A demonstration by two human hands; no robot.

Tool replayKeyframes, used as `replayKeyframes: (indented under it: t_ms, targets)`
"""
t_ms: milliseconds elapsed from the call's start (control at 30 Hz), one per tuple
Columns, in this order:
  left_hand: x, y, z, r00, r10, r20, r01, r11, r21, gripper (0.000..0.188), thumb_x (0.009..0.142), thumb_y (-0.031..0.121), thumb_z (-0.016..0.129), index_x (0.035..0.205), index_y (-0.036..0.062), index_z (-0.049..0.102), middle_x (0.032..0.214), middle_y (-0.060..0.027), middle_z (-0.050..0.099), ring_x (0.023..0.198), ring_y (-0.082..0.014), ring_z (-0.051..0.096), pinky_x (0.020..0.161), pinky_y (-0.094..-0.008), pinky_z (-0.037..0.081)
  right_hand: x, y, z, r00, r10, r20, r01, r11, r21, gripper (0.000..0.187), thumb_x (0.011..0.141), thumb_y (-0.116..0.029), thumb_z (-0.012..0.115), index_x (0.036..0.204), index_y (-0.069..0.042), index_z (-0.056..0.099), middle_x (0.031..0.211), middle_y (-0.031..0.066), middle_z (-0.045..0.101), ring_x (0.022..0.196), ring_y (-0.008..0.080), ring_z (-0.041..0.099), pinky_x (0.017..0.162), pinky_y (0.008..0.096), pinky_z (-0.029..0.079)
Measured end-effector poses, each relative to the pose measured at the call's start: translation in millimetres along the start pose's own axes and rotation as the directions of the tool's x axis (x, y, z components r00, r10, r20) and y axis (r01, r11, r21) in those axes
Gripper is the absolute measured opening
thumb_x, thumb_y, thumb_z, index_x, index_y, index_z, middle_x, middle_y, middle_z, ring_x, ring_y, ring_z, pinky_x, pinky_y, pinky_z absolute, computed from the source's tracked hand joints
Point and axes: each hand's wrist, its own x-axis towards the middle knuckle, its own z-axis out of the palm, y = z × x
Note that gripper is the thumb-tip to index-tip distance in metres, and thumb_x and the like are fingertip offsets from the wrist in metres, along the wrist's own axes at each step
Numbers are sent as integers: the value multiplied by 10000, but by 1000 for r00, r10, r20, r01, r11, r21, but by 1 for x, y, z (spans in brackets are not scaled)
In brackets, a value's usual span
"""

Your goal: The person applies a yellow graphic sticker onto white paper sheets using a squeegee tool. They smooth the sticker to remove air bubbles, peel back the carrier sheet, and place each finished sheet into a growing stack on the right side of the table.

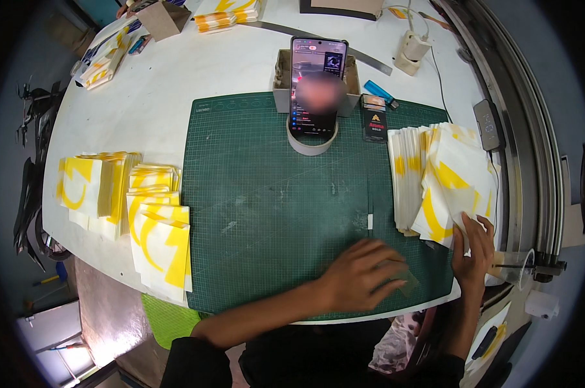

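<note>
My right hand (473,249) rests at the near edge of a fanned pile of white-and-yellow folded paper pieces (449,184). Its fingers are spread, the tips touching the top pieces. Over the mat's lower right part is my left hand (368,275), fingers loosely bent and apart, slightly smeared by motion. Nothing clear shows in it; a faint brownish patch beside its fingertips is too blurred to name. Under it lies a green cutting mat (273,226) with grid lines. A small white strip (370,222) lies on the mat ahead of my left hand.
A phone (315,84) leans upright in a round white holder (312,143) before a grey box (282,84). Nearby are a dark small pack (374,123) and a blue lighter (381,93). More folded stacks (160,226) stand left. A clear cup (519,266) lies tilted at right.
</note>
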Motion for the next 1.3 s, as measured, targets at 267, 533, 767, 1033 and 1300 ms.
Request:
replayKeyframes:
  t_ms: [267, 533, 767, 1033, 1300]
  targets:
    - [58, 17, 40, 975, 189, 117, -219, 716, 663, 554, 916, 308, 683, 1343, -40, 623, 1409, -244, 602, 1388, -357, 532, 1229, -571, 295, -2, 3, 1, 983, 175, -51, -158, 958, 238, 526, 893, 60, 720, 1404, 12, 602, 985, 144, 778, 896, 293, 740, 930, 423, 555]
    - [69, 16, 55, 988, 53, 143, -137, 729, 671, 698, 930, 488, 694, 1425, 8, 587, 1332, -184, 592, 1325, -321, 532, 1211, -613, 277, 9, 11, -10, 985, 120, -124, -100, 982, 162, 409, 865, 56, 744, 1263, -28, 701, 1014, 140, 790, 884, 279, 755, 909, 413, 542]
    - [78, 16, 65, 989, 44, 143, -136, 659, 739, 721, 904, 529, 711, 1399, 17, 605, 1236, -133, 569, 1238, -304, 523, 1200, -603, 277, 19, 18, -23, 948, 161, -274, -126, 982, 139, 207, 874, 55, 740, 1065, -23, 763, 1029, 112, 794, 881, 284, 763, 952, 422, 543]
    - [11, 30, -8, 903, -383, -197, 328, 908, -262, 515, 1008, 299, 595, 1399, -36, 580, 1339, -206, 632, 1249, -334, 599, 1141, -527, 391, -18, -67, -56, 972, -75, -222, 93, 993, 71, 179, 886, 3, 717, 1011, -102, 789, 1081, 81, 790, 1073, 285, 752, 1095, 571, 404]
    - [-137, 61, -65, 648, -701, -297, 518, 692, -503, 303, 1076, 213, 618, 1185, -53, 712, 971, -55, 741, 860, -81, 652, 742, -236, 500, -85, -156, 4, 947, -315, 58, 262, 867, 424, 310, 898, -289, 777, 1157, -122, 747, 1294, 114, 709, 1251, 276, 651, 1128, 586, 329]
